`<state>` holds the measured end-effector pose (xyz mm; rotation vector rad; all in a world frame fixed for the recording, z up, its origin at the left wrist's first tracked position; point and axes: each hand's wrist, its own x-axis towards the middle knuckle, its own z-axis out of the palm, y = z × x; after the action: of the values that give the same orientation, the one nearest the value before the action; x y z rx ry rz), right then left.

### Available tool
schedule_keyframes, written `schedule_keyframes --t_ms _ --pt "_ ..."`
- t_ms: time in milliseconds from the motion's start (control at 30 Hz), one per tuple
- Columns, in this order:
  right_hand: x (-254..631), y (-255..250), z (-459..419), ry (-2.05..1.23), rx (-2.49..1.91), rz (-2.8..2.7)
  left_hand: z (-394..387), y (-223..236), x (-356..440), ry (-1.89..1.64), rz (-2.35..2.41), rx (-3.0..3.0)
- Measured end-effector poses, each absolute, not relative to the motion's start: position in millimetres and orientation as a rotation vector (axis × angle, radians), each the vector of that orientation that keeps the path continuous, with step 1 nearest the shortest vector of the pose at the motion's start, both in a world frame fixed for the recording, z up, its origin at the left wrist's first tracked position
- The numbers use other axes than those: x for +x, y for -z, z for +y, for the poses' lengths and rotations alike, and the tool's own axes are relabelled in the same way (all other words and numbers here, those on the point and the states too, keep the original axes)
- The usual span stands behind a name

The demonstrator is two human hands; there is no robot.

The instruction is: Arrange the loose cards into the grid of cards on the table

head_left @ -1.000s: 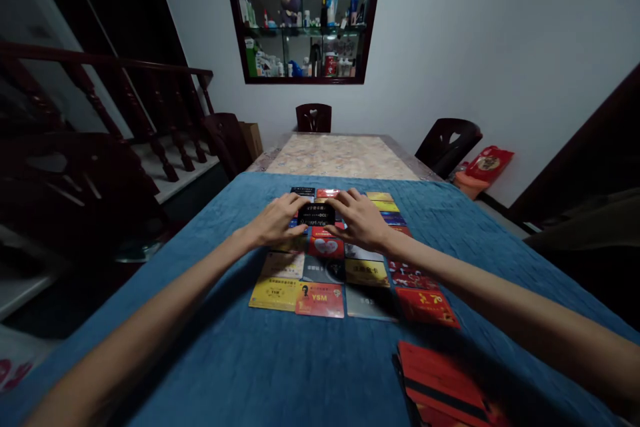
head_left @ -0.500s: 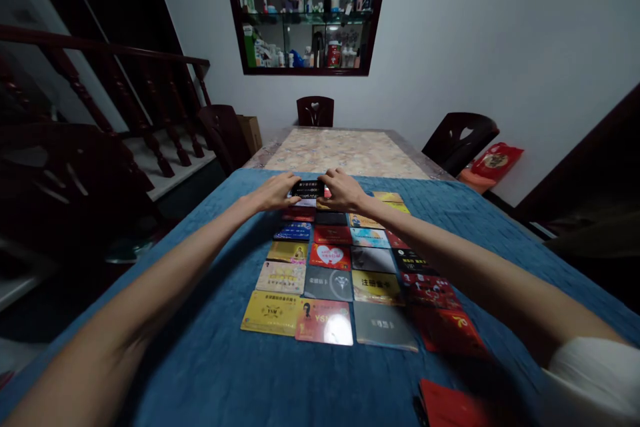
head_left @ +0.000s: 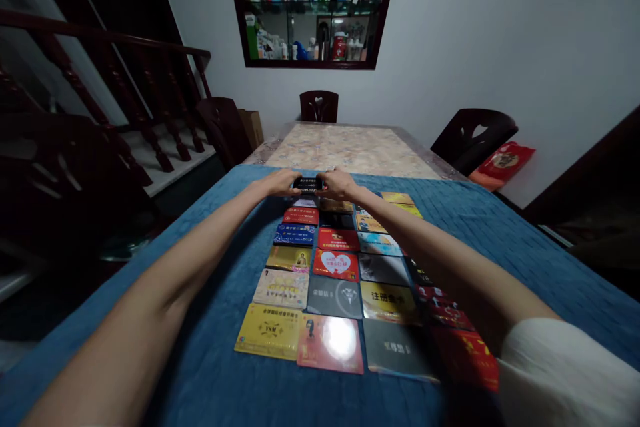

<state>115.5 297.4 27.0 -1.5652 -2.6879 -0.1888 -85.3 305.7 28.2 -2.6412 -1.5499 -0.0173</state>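
At the far end of the card rows, a black card (head_left: 308,185) with pale lettering is pinched at its two short sides. My left hand (head_left: 281,183) grips its left side, fingers bent. On the other side my right hand (head_left: 341,185) holds the right edge. Just below it are a red card (head_left: 301,215) and a gold card (head_left: 336,205). Nearer to me, columns of cards include a blue one (head_left: 295,233), a red one with a white heart (head_left: 336,263) and a yellow one (head_left: 269,331). My right forearm hides part of the right columns.
A blue cloth (head_left: 200,347) covers the near part of the table; its marble-patterned top (head_left: 350,145) shows beyond. Dark chairs (head_left: 319,107) stand around it. A red bag (head_left: 510,160) is at the right, a stair railing (head_left: 115,90) at the left.
My hands have drawn slightly lower around the black card, which now looks flatter. The head view has shifted nearer and down, so the cards appear larger; the red object at the lower right is out of sight.
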Motion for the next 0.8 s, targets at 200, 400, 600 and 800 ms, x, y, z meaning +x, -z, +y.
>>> schedule_keyframes --t_ms 200,400,600,800 --pt "110 -23 311 0.108 -1.649 -2.674 326 -23 -82 -0.075 -1.626 -2.639" --pt "107 -17 317 0.014 -1.709 -2.659 335 -19 -79 -0.144 -1.672 -2.644" --pt "104 -15 319 -0.052 -1.734 -2.647 334 -18 -77 -0.19 -1.698 -2.646" --pt "102 -13 322 -0.089 -1.723 -2.637 334 -15 -75 -0.21 -1.735 -2.621"
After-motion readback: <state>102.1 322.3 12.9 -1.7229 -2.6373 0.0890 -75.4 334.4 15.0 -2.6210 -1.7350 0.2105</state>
